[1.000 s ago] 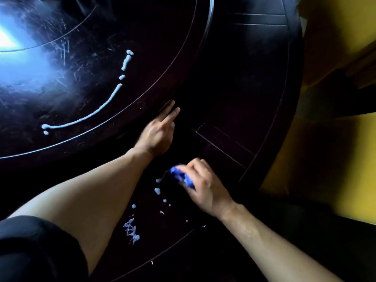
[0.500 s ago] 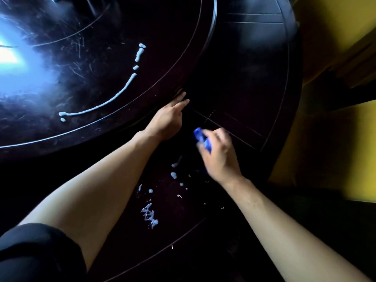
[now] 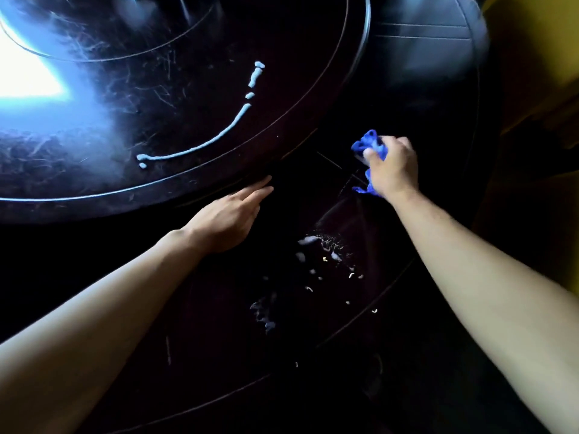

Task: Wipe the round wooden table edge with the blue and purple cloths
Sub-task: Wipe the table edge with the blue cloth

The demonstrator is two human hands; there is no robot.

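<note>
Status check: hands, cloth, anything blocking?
Right hand grips blue cloth. Left hand flat on table edge. Pale smears ahead, nothing blocking.

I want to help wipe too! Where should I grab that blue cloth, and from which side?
Take the bunched blue cloth at its free top-left lump, coming from the left. The right hand wraps its right side, so only that lump and a small lower tail stick out.

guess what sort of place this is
Probably a dining room in a home or restaurant, though it is dim. A large round dark wooden table carries a raised turntable at its centre, and yellow walls stand close behind.
</note>
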